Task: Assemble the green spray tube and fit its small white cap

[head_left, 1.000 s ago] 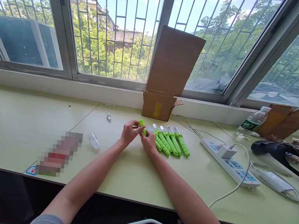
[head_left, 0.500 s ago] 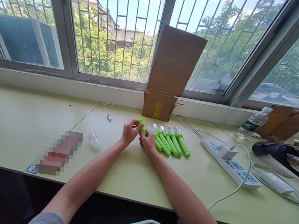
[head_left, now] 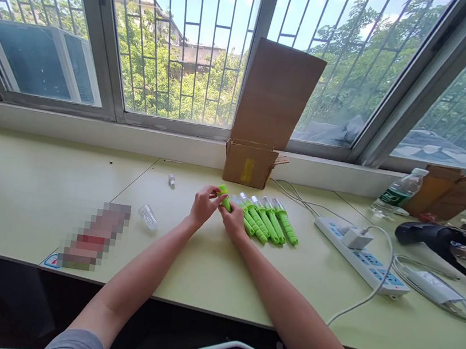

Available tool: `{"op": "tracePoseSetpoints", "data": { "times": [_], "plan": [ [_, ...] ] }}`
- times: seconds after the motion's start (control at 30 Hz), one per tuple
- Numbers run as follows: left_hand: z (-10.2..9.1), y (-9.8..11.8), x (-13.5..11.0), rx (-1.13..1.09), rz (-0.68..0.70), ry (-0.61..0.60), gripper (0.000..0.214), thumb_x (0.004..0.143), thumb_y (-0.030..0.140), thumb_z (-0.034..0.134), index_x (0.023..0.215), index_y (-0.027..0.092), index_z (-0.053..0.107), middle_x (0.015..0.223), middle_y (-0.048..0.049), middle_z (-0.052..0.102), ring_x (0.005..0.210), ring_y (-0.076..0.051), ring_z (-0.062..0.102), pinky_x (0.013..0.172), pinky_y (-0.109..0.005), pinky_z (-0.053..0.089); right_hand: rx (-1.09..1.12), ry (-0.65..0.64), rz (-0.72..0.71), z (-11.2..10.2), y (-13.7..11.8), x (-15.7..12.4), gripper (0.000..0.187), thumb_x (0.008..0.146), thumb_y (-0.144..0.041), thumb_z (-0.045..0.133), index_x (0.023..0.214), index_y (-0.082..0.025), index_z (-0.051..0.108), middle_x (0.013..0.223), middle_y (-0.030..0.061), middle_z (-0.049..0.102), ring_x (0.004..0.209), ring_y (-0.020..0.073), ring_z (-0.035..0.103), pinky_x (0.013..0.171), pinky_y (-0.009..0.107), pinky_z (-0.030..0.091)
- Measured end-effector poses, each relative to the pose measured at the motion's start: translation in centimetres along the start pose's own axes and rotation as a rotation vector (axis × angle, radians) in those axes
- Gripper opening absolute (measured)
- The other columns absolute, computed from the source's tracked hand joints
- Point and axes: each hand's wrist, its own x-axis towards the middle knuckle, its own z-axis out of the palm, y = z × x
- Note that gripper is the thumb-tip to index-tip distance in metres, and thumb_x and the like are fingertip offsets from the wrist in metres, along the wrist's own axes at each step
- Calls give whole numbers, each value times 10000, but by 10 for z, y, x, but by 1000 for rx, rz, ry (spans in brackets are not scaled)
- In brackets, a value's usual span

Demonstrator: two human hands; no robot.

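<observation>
since the earlier frame little has moved: both hands stay at the same green piece, and the whole scene has slid slightly right and down in the head view as the camera shifted

in the head view the left hand [head_left: 202,205] and the right hand [head_left: 233,221] meet at the middle of the pale green bench [head_left: 31,192]. between them is a green handle piece [head_left: 224,197], tilted with its far end pointing toward the window. the grip of the left hand is clamped on that far end with fingertips, and the grip of the right hand is closed on its nearer end. the piece is at the left end of a row of green handles [head_left: 267,220] that lie side by side on the bench, each with a clear tip toward the window, just beside the right hand

left of the hands a clear cap [head_left: 148,216] lies on the bench, and a small clear vial [head_left: 171,179] lies farther back. a small cardboard box [head_left: 248,163] with its flap raised stands against the sill behind the row. to the right are a white power strip [head_left: 362,257] with a plugged adapter, a water bottle [head_left: 396,193] and a black tool [head_left: 432,236]
</observation>
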Motion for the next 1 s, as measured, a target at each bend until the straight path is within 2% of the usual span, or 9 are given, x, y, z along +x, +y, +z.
{"op": "tracePoseSetpoints", "data": {
  "times": [0.27,0.43,0.57,0.7,0.8,1.0],
  "plan": [
    [-1,2,0,-53,-24,-17,296,724,447,729,825,190,623,800,-24,676,756,-168,701,714,-331,623,348,-129,170,0,-8,-5,323,700,-451,620,611,-222,410,440,-58,400,346,82,335,341,239,247],
    [0,1,0,-76,-19,-2,295,722,439,734,821,183,624,800,-20,679,744,-161,699,704,-327,625,402,-184,189,-3,-10,-6,337,695,-458,642,621,-220,414,437,-67,416,315,69,332,309,220,221],
    [-1,1,-1,-67,-28,29,304,715,442,740,810,180,619,775,-18,681,713,-159,696,688,-318,622,286,-178,133,-2,-7,-6,313,741,-460,592,619,-222,429,436,-56,428,329,84,353,340,237,263],
    [-3,3,-1,-39,-42,69,300,716,446,739,799,186,614,754,-18,680,695,-162,695,680,-311,615,-23,-24,-26,3,-5,-5,243,758,-430,558,664,-215,494,549,-4,537,469,134,466,461,261,348],
    [-3,3,-2,-29,-34,62,293,720,448,734,792,190,614,760,-21,682,709,-165,695,683,-306,612,-191,66,-94,5,-5,-4,209,752,-405,543,672,-216,500,616,18,570,563,158,479,535,275,357],
    [-1,0,-2,-20,-19,38,302,708,445,745,795,187,614,748,-21,674,700,-162,690,684,-304,612,-138,45,-72,3,-3,-2,243,737,-397,540,602,-216,450,542,-10,498,532,140,412,511,269,315]
  ]
}}
